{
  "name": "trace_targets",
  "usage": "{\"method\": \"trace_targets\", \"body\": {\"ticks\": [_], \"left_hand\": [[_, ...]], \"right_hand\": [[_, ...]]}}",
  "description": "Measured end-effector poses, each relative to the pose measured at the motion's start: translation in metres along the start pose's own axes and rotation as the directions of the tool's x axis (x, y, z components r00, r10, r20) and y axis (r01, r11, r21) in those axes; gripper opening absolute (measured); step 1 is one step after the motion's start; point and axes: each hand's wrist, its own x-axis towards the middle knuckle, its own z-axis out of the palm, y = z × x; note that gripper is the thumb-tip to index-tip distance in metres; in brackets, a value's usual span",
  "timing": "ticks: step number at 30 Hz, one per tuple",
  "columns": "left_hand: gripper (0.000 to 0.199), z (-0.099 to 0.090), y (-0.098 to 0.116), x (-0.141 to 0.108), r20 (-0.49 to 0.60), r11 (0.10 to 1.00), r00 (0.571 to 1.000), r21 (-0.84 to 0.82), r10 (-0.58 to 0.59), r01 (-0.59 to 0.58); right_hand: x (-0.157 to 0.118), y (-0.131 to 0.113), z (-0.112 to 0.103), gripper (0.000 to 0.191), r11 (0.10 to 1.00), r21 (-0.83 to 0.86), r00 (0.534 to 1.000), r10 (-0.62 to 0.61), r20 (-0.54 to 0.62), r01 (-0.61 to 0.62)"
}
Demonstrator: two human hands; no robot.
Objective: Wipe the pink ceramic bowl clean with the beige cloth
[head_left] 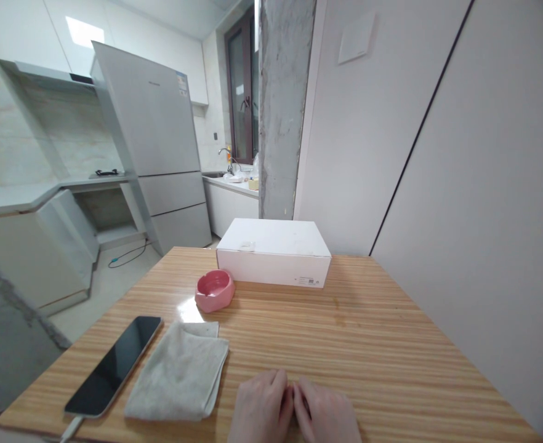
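My left hand point(261, 406) and my right hand point(324, 411) rest side by side at the near edge of the wooden table point(391, 369), their fingertips meeting. Both are closed with fingers curled inward, and nothing shows in either. Left of my left hand, a little apart from it, lies a folded grey-green cloth point(179, 372). Beyond the cloth, a black-screened phone point(114, 366) lies face up with a white cable point(72, 429) at its lower end. Farther back sits a pink ashtray point(215, 290), close to the front left corner of a closed white box point(274, 252).
Along the right side of the table runs a white wall point(479, 184). A bare concrete pillar edge point(283, 111) rises behind the box. The kitchen at the back left has a tall fridge point(156, 123), a counter point(13, 197) and a sink with a faucet point(228, 160).
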Motion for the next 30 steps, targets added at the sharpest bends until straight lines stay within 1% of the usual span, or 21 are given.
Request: {"method": "trace_targets", "body": {"ticks": [10,18,26,30], "left_hand": [[0.016,-0.0003,0.0004,0.0008,-0.009,1.000,1.000,0.006,-0.020,0.020],[0.015,0.0002,-0.0005,0.0004,-0.018,1.000,1.000,0.000,-0.012,0.012],[0.014,0.0024,-0.0011,-0.0008,-0.050,1.000,0.999,0.005,0.004,-0.004],[0.014,0.0025,-0.0009,-0.0004,-0.044,1.000,0.999,0.015,-0.005,0.005]], "right_hand": [[-0.0016,-0.0009,-0.0003,0.044,1.000,0.000,0.999,-0.001,0.048,0.001],[-0.0080,0.0038,0.0070,0.027,1.000,0.015,0.990,0.001,0.138,-0.003],[-0.0078,0.0054,0.0081,0.026,1.000,0.007,0.989,0.002,0.151,-0.004],[-0.0088,0.0053,0.0090,0.026,1.000,-0.003,0.990,0.001,0.138,-0.001]]}}
